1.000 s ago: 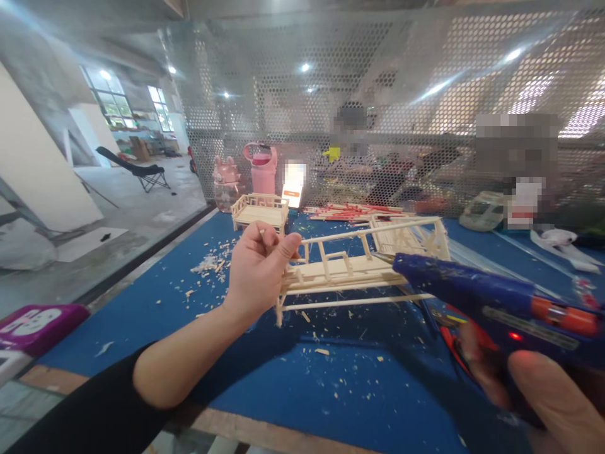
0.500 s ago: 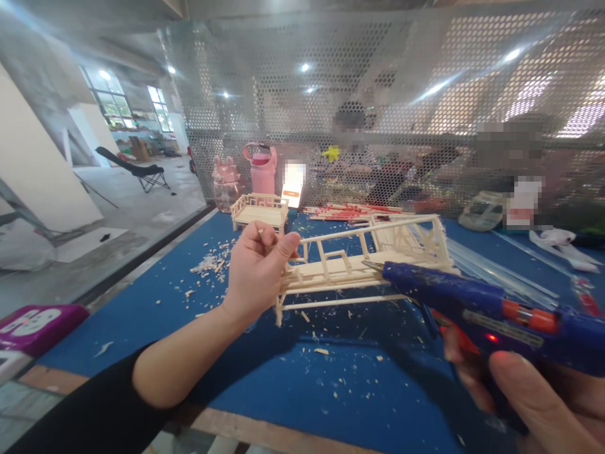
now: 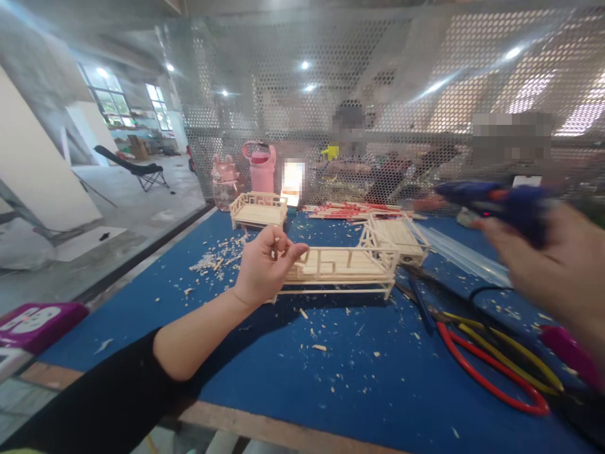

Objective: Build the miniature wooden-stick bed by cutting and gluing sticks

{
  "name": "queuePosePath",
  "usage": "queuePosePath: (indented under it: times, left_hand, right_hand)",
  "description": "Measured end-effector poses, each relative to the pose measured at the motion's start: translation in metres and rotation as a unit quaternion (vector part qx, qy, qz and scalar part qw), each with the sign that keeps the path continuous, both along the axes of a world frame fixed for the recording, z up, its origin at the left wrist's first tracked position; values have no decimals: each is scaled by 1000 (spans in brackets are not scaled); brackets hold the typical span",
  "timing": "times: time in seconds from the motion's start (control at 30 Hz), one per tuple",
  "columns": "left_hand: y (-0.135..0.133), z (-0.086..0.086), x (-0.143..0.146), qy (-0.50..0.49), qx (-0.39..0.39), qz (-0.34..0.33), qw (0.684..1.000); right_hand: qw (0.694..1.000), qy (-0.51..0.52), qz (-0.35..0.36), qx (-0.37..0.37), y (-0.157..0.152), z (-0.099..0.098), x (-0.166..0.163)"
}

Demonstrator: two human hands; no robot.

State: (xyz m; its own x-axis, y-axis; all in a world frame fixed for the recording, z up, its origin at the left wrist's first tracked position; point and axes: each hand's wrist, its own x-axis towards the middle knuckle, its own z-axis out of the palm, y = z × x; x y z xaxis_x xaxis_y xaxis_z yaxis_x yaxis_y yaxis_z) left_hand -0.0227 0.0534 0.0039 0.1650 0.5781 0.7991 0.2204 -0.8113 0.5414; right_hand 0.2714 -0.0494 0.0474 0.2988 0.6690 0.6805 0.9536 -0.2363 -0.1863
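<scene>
The left hand (image 3: pixel 262 268) is pinching the wooden model's (image 3: pixel 340 279) left end; the right hand (image 3: pixel 558 258) is gripping a glue gun (image 3: pixel 524 205) above the surface (image 3: pixel 283 372).

Glare on perforated panel (image 3: pixel 283 113); right grip (image 3: pixel 558 258) blurred; edges stretched

The left end of a small railed wooden bench (image 3: pixel 350 268) is gripped by the left hand (image 3: pixel 261 266) above the blue tabletop (image 3: pixel 283 378). A blue glue gun (image 3: pixel 513 203), blurred, is held raised in the right hand (image 3: pixel 551 265), well apart from the bench. Two more wooden pieces are set behind: one (image 3: pixel 259 213) near a pink bottle (image 3: pixel 262 173), the other (image 3: pixel 399 238) beside clear sticks (image 3: pixel 466 255). Red- and yellow-handled tools (image 3: pixel 520 407) are laid at right.
</scene>
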Motion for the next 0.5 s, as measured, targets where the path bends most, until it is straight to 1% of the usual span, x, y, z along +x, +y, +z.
queuePosePath:
  times: [0.07, 0.1, 0.2, 0.27, 0.33, 0.4, 0.47, 0.5]
  left_hand:
    - [2, -5, 2, 36, 17, 21, 999]
    - [2, -6, 3, 48, 22, 30, 998]
    - [-2, -7, 4, 79, 21, 33, 996]
    - [-6, -6, 3, 104, 11, 10, 994]
    - [-10, -5, 2, 126, -13, -25, 992]
    - [-13, -2, 0, 116, -50, -50, 991]
    - [-15, 3, 0, 67, -81, -53, 993]
    - [-16, 7, 0, 37, -80, -46, 995]
  right_hand:
    - [994, -11, -21, -105, 28, 12, 1]
    - [987, -35, -3, -158, 41, 13, 1]
    - [955, -105, 69, -268, 74, 3, 2]
    - [936, -130, 98, -313, 89, -7, 6]
    - [927, -133, 114, -331, 100, -15, 11]
    - [927, -126, 122, -331, 105, -17, 14]
    - [940, -123, 109, -298, 102, -13, 11]
    - [954, -119, 98, -258, 97, -9, 6]
